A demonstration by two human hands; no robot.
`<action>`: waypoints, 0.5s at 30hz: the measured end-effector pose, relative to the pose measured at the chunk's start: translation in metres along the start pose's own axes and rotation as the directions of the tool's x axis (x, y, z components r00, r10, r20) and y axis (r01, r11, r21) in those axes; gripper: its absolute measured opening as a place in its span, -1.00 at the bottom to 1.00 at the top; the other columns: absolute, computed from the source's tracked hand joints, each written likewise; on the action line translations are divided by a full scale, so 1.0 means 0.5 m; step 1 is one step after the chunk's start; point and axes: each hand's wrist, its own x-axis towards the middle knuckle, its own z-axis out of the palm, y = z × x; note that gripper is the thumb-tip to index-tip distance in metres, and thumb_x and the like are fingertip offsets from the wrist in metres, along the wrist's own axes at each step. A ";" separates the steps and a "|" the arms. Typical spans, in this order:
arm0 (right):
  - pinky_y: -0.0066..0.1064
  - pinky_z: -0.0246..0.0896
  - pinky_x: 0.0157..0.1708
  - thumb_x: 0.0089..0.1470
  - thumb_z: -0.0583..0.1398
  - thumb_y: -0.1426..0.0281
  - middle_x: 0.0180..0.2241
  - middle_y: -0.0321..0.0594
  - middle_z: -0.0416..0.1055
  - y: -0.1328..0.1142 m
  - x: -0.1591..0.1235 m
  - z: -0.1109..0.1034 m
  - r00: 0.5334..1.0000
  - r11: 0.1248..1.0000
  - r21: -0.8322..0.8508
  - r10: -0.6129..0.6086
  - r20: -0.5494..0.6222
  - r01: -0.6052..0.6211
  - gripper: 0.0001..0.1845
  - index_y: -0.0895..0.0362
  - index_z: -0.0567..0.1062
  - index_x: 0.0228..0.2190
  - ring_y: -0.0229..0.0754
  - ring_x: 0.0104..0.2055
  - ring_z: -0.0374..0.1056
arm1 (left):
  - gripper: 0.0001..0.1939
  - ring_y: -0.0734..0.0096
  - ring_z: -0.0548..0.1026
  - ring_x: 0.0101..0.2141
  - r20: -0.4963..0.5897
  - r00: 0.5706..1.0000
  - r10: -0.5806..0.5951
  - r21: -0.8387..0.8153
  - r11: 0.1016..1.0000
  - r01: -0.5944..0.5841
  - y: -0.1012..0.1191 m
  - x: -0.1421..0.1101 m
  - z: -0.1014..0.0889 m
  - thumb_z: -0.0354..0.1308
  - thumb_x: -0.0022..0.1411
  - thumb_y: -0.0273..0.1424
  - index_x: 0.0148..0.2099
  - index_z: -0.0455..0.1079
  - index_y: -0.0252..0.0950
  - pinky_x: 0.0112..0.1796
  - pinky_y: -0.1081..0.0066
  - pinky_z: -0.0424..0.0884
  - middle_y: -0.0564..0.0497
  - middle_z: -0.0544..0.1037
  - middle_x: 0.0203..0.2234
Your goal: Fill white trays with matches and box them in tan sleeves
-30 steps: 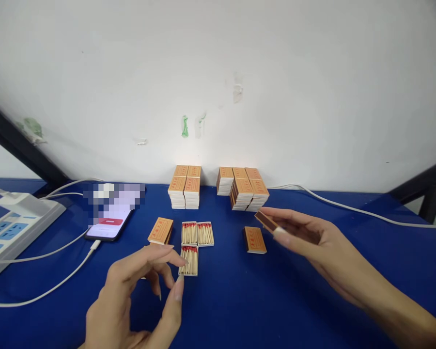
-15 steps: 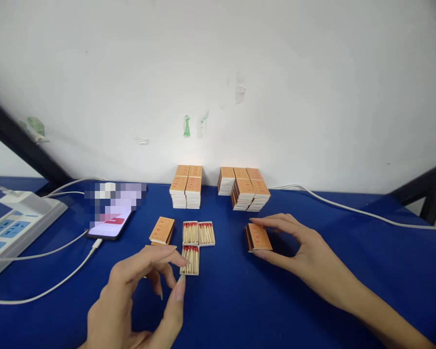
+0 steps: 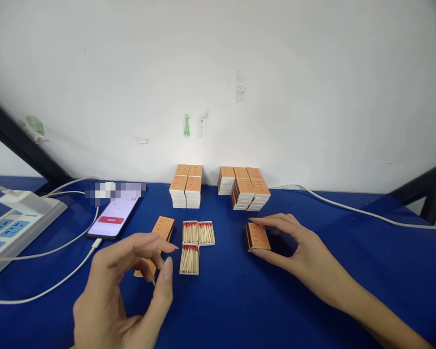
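Note:
My right hand (image 3: 308,252) grips a small stack of orange matchboxes (image 3: 259,236) between thumb and fingertips, on the blue tabletop. My left hand (image 3: 103,286) hovers at the near left, thumb and fingers apart with nothing between them. Just beyond its fingertips are three white matchbox trays: a back left one (image 3: 190,232), a back right one (image 3: 206,233) and a front one (image 3: 189,260), all filled with red-tipped matches. Partly behind the left fingers lie orange matchbox covers, one further back (image 3: 164,225) and one nearer (image 3: 144,271).
Stacked matchboxes stand near the white wall, in a left group (image 3: 186,186) and a right group (image 3: 244,189). At left are a lit phone (image 3: 111,220) on a charging cable and a white power strip (image 3: 29,228). A white cable (image 3: 349,209) runs along the back right.
My left hand has drawn back to the left, away from the front tray of matches, uncovering it and more of the nearer cover. My right hand stays at the stack.

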 end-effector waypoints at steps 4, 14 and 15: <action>0.11 0.49 0.15 0.22 0.46 -0.14 0.12 -0.20 0.60 -0.003 0.000 0.003 1.000 1.000 -0.022 -0.017 -0.023 0.017 -0.42 -0.25 0.66 0.18 0.12 0.12 0.47 | -0.54 0.13 0.65 -0.12 -0.034 0.996 -0.079 0.145 0.986 0.083 -0.008 0.020 -0.003 0.39 0.44 -0.30 0.31 0.40 -0.08 -0.24 0.10 0.62 0.00 0.64 -0.02; 0.17 0.50 0.22 0.25 0.45 -0.12 0.22 -0.23 0.52 -0.005 -0.009 0.004 0.995 0.990 -0.109 -0.093 -0.034 0.089 -0.36 -0.32 0.55 0.29 0.12 0.22 0.43 | -0.48 -0.20 0.62 0.10 0.188 0.976 -0.114 0.506 0.862 0.004 -0.057 0.063 -0.001 0.22 0.50 -0.06 0.36 0.36 -0.15 -0.04 -0.17 0.68 -0.18 0.55 0.16; 0.19 0.50 0.23 0.27 0.45 -0.09 0.24 -0.22 0.50 -0.009 -0.011 0.005 0.990 0.983 -0.140 -0.132 -0.059 0.122 -0.36 -0.32 0.54 0.30 0.14 0.25 0.41 | -0.49 -0.21 0.63 0.10 0.206 0.972 -0.116 0.520 0.854 -0.008 -0.062 0.063 0.000 0.20 0.51 -0.05 0.35 0.36 -0.16 -0.04 -0.17 0.68 -0.19 0.55 0.16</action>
